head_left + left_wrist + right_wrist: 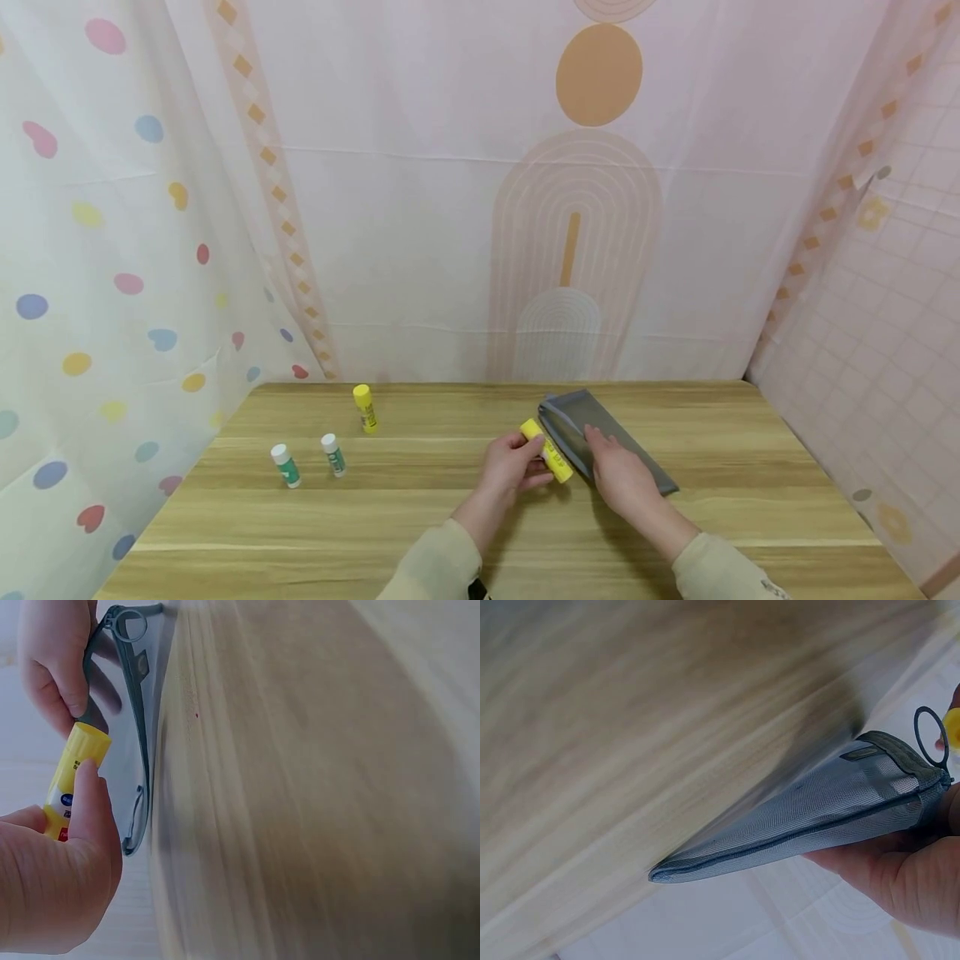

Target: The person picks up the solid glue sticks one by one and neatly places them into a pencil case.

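My left hand (510,467) pinches a yellow glue stick (547,452) between thumb and fingers, close to the left edge of a grey mesh zip pouch (600,433). The pouch lies flat and slanted on the table. My right hand (626,479) lies over it and grips its upper layer. In the left wrist view the pouch (139,697) gapes on the side facing the glue stick (69,776), with part of my right hand (56,660) inside the gap. A ring zipper pull (930,735) shows at one corner in the right wrist view. The pouch's inside is mostly hidden.
Another yellow glue stick (365,408) stands at the table's back left. Two white-capped green glue sticks stand nearer, one on the left (286,467) and one beside it (333,456). Curtains (420,250) hang behind the wooden table (420,533) and along both sides.
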`<state>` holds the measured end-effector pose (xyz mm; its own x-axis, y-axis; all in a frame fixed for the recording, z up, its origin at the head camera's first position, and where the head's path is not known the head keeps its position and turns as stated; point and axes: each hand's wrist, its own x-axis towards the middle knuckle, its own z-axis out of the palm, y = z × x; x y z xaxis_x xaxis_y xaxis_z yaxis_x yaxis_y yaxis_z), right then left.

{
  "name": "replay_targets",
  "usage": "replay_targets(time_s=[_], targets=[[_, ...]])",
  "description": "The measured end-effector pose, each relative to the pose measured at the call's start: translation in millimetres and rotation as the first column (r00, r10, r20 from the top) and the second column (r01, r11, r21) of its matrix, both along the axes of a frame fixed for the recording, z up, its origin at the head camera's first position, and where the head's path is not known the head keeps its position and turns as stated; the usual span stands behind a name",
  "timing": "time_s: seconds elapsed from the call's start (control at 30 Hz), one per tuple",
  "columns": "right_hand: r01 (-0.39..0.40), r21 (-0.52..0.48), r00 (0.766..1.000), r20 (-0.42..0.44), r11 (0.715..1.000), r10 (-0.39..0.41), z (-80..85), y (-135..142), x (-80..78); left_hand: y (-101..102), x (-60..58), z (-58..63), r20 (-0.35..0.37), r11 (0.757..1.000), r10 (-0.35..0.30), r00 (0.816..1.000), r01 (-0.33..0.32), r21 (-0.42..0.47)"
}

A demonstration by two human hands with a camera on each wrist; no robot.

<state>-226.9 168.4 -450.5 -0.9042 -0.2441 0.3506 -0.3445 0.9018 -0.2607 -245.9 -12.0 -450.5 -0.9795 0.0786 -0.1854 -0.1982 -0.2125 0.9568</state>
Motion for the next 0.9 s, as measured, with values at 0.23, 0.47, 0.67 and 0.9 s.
replay_targets(time_s=[0.23,0.47,0.67,0.9], targets=[[0.006,-0.004,1.000,0.009,1.000,-0.006,1.1,-1,-0.1,12,-8.3,0.7,0.037,0.999,0.025,0.999,-0.026,0.021],[0.008,0.005,1.000,0.022,1.000,-0.009,1.2,-1,-0.6,24,-13.4,1.2,0.091,0.998,0.047,0.995,-0.051,0.035],[0.006,-0.001,1.000,0.028,1.000,-0.006,0.7,-2,-0.7,32,-19.1,-1.5,0.107,0.996,0.076,0.991,-0.080,0.034],[0.011,0.001,0.999,0.034,1.000,-0.011,2.9,-2,0.2,38,-23.8,-3.6,0.124,0.996,0.088,0.988,-0.091,0.022]])
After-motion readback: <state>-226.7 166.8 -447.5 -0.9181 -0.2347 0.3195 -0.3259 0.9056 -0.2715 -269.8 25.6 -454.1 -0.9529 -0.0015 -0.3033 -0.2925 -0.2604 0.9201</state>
